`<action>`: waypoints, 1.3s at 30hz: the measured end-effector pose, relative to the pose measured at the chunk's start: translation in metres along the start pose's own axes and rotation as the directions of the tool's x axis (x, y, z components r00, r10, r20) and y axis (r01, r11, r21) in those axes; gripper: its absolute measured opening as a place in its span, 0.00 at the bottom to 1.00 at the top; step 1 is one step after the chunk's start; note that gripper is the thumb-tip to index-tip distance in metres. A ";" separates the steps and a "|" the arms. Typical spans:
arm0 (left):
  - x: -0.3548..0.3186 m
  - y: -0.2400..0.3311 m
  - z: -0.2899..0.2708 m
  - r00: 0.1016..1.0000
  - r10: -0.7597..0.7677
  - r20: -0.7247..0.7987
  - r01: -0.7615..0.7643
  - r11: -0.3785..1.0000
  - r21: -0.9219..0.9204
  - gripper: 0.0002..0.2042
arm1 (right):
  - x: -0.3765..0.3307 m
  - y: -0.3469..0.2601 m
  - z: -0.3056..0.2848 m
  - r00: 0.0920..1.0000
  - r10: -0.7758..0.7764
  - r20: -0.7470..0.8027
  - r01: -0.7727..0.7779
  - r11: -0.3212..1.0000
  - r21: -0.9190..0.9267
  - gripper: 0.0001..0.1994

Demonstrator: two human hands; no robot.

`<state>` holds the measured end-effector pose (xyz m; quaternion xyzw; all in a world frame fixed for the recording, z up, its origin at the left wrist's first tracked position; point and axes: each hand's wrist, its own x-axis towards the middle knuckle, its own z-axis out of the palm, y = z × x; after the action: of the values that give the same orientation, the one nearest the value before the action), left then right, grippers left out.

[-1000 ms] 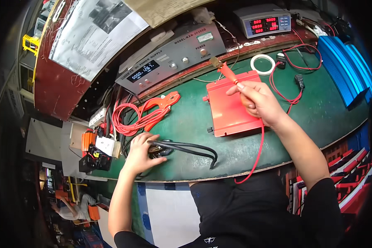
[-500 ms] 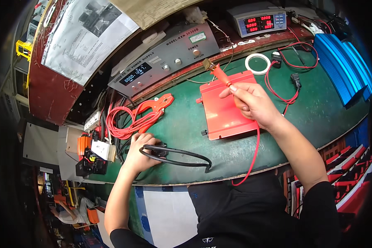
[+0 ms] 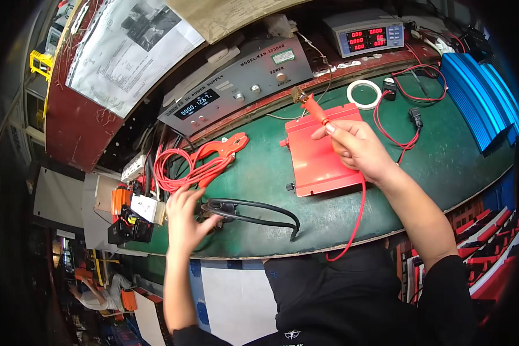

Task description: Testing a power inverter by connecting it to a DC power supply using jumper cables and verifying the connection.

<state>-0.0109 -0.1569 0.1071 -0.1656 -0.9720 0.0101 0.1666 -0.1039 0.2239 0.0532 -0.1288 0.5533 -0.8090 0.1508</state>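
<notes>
My right hand [image 3: 360, 149] is closed around a red-sleeved test clip [image 3: 315, 109] with a brass-coloured metal end tilted up to the left. Its red cable [image 3: 360, 222] hangs from below the hand over the bench's front edge. Under and behind this hand lies a flat red metal box [image 3: 323, 164] with terminals on its left side. My left hand [image 3: 184, 219] has its fingers apart and holds nothing. Right beside its thumb, a black clamp [image 3: 224, 209] with a looped thick black cable [image 3: 271, 222] lies on the green bench.
Coiled red cable [image 3: 179, 167] and a large red clamp [image 3: 233, 144] lie at the left. A grey power supply [image 3: 230, 86] and a meter [image 3: 368, 37] stand behind. White tape roll [image 3: 352, 95], black plug [image 3: 415, 117] and blue finned housing [image 3: 478, 104] are at the right.
My left hand has let go of the black clamp and cable and opened, drawing slightly left. My right hand keeps the test clip in nearly the same place.
</notes>
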 end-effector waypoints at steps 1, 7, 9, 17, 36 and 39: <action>-0.020 0.000 0.003 0.989 -0.074 -0.132 0.075 0.997 0.005 0.22 | 0.001 -0.001 0.004 1.000 -0.008 0.012 0.009 1.000 -0.008 0.18; -0.051 0.085 0.053 0.954 -0.298 -0.047 0.300 0.953 0.044 0.25 | 0.003 -0.004 0.006 1.000 0.022 0.021 -0.022 0.999 -0.035 0.17; -0.048 0.090 0.063 0.921 -0.388 0.029 0.386 0.921 0.057 0.29 | 0.001 -0.005 0.007 0.999 0.032 0.003 -0.032 0.998 -0.050 0.17; -0.046 0.083 0.067 0.877 -0.478 0.051 0.470 0.875 0.115 0.30 | 0.002 -0.004 0.015 1.000 0.012 -0.001 -0.012 0.990 -0.137 0.16; -0.013 -0.026 0.008 0.981 0.008 -0.193 -0.101 0.872 -0.479 0.22 | 0.010 -0.066 0.081 0.966 -0.180 0.187 0.254 0.521 -0.815 0.07; -0.016 -0.034 0.021 0.990 0.016 0.141 0.044 0.911 -0.411 0.21 | 0.022 -0.026 0.074 0.961 -0.133 0.244 0.245 0.819 -0.518 0.10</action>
<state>-0.0140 -0.1934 0.0850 -0.1888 -0.9626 -0.1851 0.0586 -0.0989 0.1609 0.1043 -0.3000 0.7265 -0.6129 0.0807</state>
